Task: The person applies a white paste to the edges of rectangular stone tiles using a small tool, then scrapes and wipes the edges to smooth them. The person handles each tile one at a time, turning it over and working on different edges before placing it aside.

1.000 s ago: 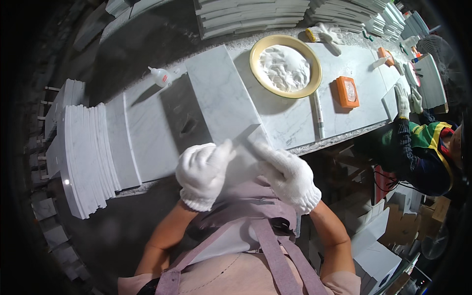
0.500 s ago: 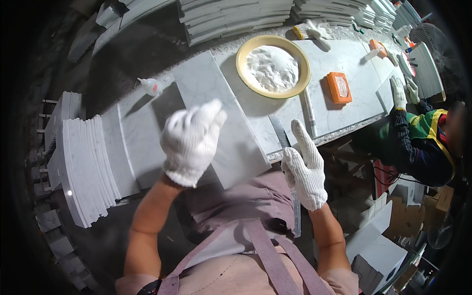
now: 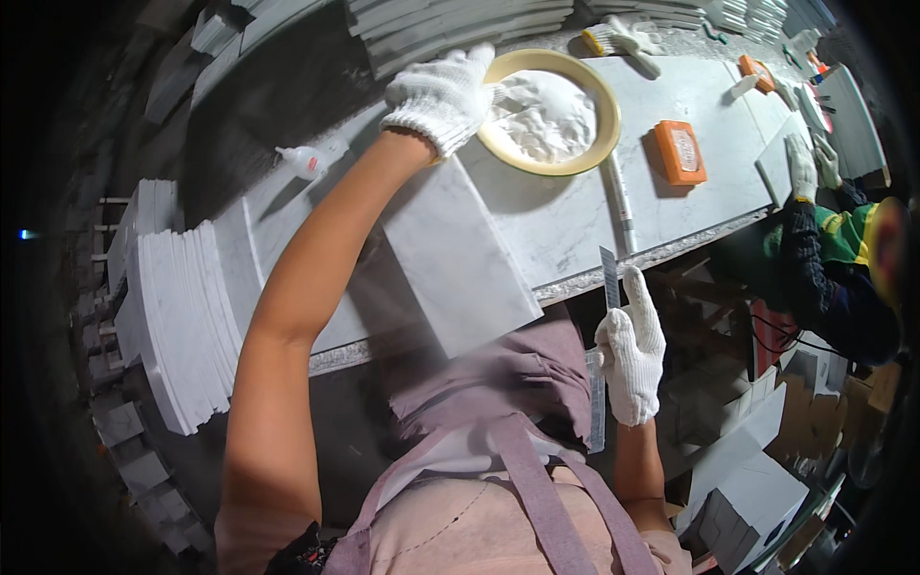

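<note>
My left hand (image 3: pixel 441 101), in a white knit glove, reaches to the far end of a pale grey-veined marble tile (image 3: pixel 465 254), beside a yellow-rimmed bowl (image 3: pixel 613 115). Its fingers stretch away from me and the thumb side is near the bowl's rim. The hand covers the tile's far end, so its contact there is hidden. Gloved likewise, my right hand (image 3: pixel 632 355) is closed on a steel ruler (image 3: pixel 610 273) just off the table's front edge. White powder (image 3: pixel 544 115) fills much of the bowl.
Right of the bowl lie a white marker-like stick (image 3: pixel 621 206) and an orange block (image 3: pixel 680 153). A small squeeze bottle (image 3: pixel 303 161) lies at left, near stacked tiles (image 3: pixel 187 316). Spare gloves (image 3: pixel 623 40) rest behind the bowl. A co-worker's gloved hand (image 3: pixel 801 168) is at far right.
My left hand has moved away from me, from over the tile's left side to its far end by the bowl. The right hand has shifted slightly right and down with the ruler.
</note>
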Demonstrator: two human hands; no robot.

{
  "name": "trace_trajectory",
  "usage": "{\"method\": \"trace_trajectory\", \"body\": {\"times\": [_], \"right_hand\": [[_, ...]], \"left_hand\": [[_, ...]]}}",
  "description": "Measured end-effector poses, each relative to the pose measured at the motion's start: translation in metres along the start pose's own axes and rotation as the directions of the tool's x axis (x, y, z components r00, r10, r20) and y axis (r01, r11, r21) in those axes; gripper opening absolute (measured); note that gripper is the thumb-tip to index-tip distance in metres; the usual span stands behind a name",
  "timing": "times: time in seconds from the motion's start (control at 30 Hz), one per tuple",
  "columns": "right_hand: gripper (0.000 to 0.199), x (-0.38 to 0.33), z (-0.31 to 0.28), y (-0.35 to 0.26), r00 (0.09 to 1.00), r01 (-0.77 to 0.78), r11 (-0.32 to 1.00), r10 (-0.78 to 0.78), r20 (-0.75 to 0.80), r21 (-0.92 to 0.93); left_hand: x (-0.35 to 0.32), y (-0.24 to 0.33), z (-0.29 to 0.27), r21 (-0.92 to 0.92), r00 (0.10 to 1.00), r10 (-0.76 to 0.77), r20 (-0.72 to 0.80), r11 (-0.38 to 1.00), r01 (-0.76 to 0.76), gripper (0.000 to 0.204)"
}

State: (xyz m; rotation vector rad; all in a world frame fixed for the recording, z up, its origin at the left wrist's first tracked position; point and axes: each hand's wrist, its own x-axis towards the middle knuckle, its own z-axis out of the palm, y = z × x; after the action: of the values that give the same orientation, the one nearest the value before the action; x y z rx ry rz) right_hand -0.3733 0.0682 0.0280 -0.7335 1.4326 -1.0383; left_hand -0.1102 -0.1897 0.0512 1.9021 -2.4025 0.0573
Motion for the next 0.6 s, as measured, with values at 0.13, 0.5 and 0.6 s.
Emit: {"method": "trace_trajectory", "body": {"times": [0.13, 0.5, 0.6], "right_hand": [[0.070, 0.004, -0.002, 0.004, 1.000, 0.025, 0.998, -0.024, 0.014, -0.062], [0.069, 0.009, 0.013, 0.002, 0.985, 0.156, 0.988, -0.155, 0.069, -0.005], [0.071, 0.005, 0.015, -0.002, 0.989, 0.136, 0.991, -0.135, 0.063, -0.011]], "left_hand": [[-0.046, -0.035, 0.007, -0.025, 0.853, 0.083, -0.515, 0.993, -0.112, 0.056], [-0.234, 0.045, -0.028, -0.822, 0.740, 0.634, -0.225, 0.284, -0.493, 0.055], [-0.219, 0.007, -0.006, -0.206, 0.943, 0.266, -0.202, 0.930, -0.306, 0.057]]}}
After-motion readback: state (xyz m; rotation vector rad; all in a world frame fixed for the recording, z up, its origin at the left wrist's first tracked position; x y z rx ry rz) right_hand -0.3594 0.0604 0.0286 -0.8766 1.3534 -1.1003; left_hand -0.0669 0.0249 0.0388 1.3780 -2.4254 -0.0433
